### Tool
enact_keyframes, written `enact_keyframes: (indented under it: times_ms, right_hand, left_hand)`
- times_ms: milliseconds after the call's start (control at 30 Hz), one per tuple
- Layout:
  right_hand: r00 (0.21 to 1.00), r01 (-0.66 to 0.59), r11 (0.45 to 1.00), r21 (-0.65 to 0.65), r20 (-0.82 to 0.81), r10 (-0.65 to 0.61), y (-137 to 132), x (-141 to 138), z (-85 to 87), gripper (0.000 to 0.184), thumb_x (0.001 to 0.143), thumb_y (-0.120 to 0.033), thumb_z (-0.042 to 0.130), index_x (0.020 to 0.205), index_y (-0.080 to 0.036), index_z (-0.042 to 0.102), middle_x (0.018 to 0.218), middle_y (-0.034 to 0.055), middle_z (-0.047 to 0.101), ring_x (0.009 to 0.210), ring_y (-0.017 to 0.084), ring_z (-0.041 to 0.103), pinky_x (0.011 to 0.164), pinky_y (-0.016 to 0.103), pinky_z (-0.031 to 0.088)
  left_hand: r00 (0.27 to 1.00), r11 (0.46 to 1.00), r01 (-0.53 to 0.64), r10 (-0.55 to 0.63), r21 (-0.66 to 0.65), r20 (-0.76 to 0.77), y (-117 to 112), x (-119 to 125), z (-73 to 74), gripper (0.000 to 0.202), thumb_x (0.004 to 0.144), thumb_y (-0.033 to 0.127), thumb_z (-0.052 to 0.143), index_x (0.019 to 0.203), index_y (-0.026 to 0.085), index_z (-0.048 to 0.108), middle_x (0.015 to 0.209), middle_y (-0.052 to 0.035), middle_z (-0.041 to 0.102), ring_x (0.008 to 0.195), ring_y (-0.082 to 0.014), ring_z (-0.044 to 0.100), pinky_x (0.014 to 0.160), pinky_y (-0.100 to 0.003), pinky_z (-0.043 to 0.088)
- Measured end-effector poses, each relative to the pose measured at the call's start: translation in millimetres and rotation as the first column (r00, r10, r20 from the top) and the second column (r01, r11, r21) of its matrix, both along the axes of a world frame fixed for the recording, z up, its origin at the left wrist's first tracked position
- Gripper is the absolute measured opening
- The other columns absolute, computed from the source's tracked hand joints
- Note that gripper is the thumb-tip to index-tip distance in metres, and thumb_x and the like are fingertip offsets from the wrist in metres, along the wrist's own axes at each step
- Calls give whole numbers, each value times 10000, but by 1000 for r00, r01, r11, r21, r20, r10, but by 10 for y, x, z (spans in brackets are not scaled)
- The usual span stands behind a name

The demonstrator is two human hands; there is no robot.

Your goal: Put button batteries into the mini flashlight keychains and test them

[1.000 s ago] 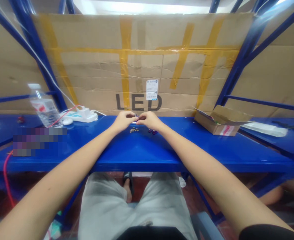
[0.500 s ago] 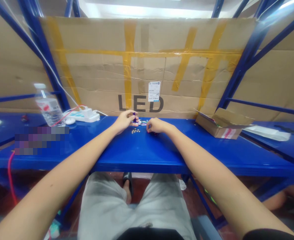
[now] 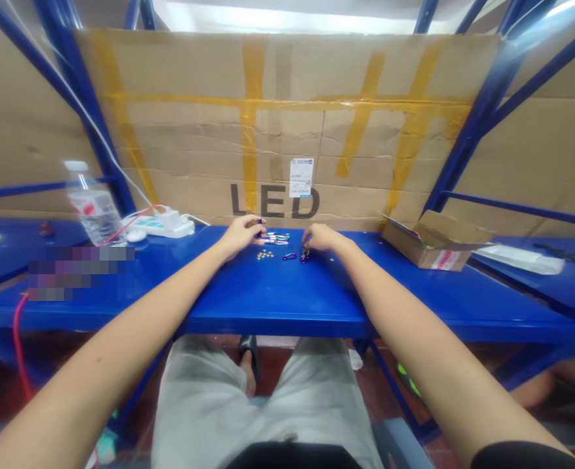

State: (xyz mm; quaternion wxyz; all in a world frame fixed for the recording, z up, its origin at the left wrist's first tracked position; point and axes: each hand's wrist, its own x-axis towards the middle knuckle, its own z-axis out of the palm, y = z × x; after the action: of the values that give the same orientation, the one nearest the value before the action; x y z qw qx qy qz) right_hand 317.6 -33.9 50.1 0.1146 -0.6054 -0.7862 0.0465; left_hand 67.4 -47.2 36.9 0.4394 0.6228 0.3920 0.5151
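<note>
My left hand [image 3: 242,234] is pinched around a small upright purple piece [image 3: 260,226], mostly covered by the fingers. Close by its fingertips lies a bundle of slim shiny rods [image 3: 278,238] in metallic colours. Several small gold-coloured metal pieces [image 3: 265,255] are scattered just in front of them. To their right, a purple carabiner [image 3: 290,256] lies flat on the blue table [image 3: 267,293]. My right hand [image 3: 321,237] has its fingers curled down at a small pile of dark purplish metal clips [image 3: 305,255]; what its fingertips grip is too small to make out.
An open cardboard box [image 3: 436,241] stands at the right. On the left are a water bottle [image 3: 94,208], a white power strip [image 3: 165,225] with cables, and a blurred-out patch. A large cardboard panel [image 3: 194,150] marked LED closes off the back.
My right hand has shifted to the right, over the dark clips. The purple carabiner now shows on the table where that hand was. My left hand has barely moved.
</note>
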Motion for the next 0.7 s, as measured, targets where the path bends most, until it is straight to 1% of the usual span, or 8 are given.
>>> enact_keyframes:
  times_ms: [67,233,300,367,433,533,600,700]
  right_hand:
    - [999,11,998,-56,32,-9,6,30,-19,201,777,-102,718,956,-159,791,994,91,781,903,218,709,761,252,515]
    - [999,31,996,-84,27,-29,9,33,-45,197,736,-5,691,855,-136,777,883,100,775,778,210,708,700,262,523]
    - [999,32,997,-66,-40,-34,6,29,-35,202,724,23,671,827,-123,765,803,94,759,698,193,693,691,269,527]
    - [980,28,1000,4,-197,-27,-10,4,-6,192,737,15,661,852,-109,752,757,84,743,643,169,672,683,270,531]
    - [906,12,995,96,-423,30,-44,-59,37,167,774,-25,658,902,-99,736,755,78,734,623,148,661,668,264,532]
    - [703,-105,968,227,-672,234,-124,-226,94,76,806,-111,676,873,-114,712,761,65,721,637,145,665,656,266,535]
    - [631,-192,937,292,-695,345,-176,-344,101,39,783,-158,709,810,-131,704,689,36,687,612,146,637,629,271,521]
    - [636,-238,912,335,-656,407,-215,-457,62,44,792,-162,667,797,-145,708,653,13,657,587,143,602,611,276,494]
  left_hand:
    - [1000,1000,-6,7,2,-17,8,0,-5,140,942,61,543,1031,97,646,840,-60,664,793,-142,689,745,-318,637]
    - [997,1000,-4,5,13,-72,44,-18,-34,162,934,61,548,1045,103,657,862,-66,671,793,-145,684,742,-331,640]
    - [995,1000,2,0,21,-95,51,-23,-45,171,917,66,575,1054,106,669,857,-64,671,788,-141,676,734,-324,638]
    - [994,999,12,-8,35,-110,50,-22,-53,175,892,70,613,1048,108,685,853,-59,669,790,-140,669,727,-318,635]
    - [993,998,30,-24,48,-112,46,-18,-59,175,867,76,647,1031,110,700,872,-60,673,809,-146,668,726,-318,632]
    - [991,996,63,-55,57,-123,38,-13,-67,168,843,99,679,1006,112,717,899,-64,691,834,-157,672,743,-332,625]
    - [986,993,86,-74,75,-152,32,-15,-72,148,832,127,696,975,111,727,885,-61,701,825,-159,669,763,-344,618]
    - [971,984,128,-100,120,-218,16,-17,-69,146,814,184,719,941,116,741,888,-61,722,828,-171,665,775,-357,605]
